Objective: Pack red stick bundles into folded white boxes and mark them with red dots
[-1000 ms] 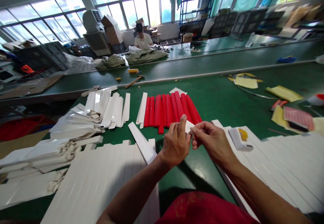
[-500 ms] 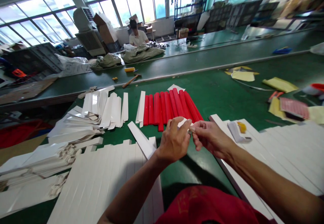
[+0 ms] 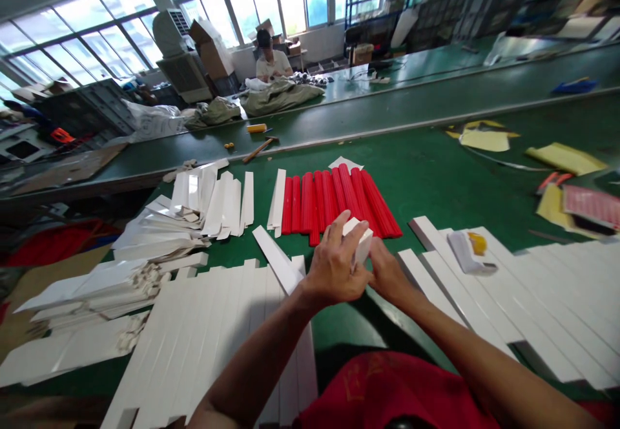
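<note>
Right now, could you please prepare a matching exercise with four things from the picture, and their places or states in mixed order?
1. left hand
2. red rods
3. hammer
4. white-and-yellow object

A. near a yellow cylinder
B. resting on white bars at the right
C. holding a white piece
D. lying side by side in a row

Pairs: 1-C, 2-D, 3-A, 4-B

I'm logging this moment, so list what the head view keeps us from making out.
All in the head view:
Right hand: fingertips hidden by the left hand.
White piece: partly covered by the left hand; far side turned away.
Pink sheet: blurred, any print unreadable.
Co-worker: too small to tell what the hands hold.
</note>
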A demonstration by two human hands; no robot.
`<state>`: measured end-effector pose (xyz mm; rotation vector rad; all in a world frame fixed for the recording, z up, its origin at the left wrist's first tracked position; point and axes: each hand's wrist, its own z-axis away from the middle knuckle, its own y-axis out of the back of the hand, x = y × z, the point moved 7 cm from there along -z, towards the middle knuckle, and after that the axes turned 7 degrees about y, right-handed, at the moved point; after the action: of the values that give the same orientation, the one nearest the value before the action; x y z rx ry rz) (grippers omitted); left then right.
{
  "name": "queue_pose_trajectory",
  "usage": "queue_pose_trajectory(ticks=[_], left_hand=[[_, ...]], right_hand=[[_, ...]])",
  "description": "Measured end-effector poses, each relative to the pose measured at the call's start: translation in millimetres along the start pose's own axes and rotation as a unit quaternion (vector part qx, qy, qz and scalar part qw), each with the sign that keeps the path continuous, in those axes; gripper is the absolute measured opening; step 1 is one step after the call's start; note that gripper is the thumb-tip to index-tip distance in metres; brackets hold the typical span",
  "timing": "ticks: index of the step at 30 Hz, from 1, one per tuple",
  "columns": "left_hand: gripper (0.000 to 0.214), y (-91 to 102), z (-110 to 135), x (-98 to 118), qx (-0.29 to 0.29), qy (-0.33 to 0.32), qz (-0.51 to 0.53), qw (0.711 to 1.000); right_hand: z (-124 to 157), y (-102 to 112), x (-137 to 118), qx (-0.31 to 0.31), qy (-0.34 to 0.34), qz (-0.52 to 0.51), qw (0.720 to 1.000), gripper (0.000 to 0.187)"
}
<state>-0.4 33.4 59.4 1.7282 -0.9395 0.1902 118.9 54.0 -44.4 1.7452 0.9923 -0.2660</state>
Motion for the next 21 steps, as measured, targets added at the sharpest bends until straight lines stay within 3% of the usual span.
queue_pose_trajectory(ticks=[5, 9, 12, 15, 18, 21], left_hand=[[0.074, -0.2, -5, 4, 0.005, 0.03, 0.001, 1.0], [0.092, -6.0, 3, -15, -0.026, 0.084, 0.02, 0.996], [0.081, -9.7, 25, -52, -0.034, 0.143, -0.026, 0.989], [0.066, -7.0, 55, -108, -0.081, 0.212, -0.129, 0.965], [0.082, 1.7, 87, -162, -0.16, 0.25, -0.179, 0.938], [0.098, 4.1, 108, -190, -0.222, 0.236, -0.175, 0.93]], right_hand=[[4, -15, 7, -0.042, -0.004, 0.017, 0.999, 0.026], [20, -6, 35, -0.174, -0.028, 0.114, 0.978, 0.028], [52, -1, 82, -0.286, -0.065, 0.139, 0.946, 0.025], [92, -9, 128, -0.376, -0.1, 0.14, 0.911, 0.018], [118, -19, 152, -0.405, -0.12, 0.198, 0.885, 0.016], [125, -23, 154, -0.39, -0.13, 0.292, 0.863, 0.02]])
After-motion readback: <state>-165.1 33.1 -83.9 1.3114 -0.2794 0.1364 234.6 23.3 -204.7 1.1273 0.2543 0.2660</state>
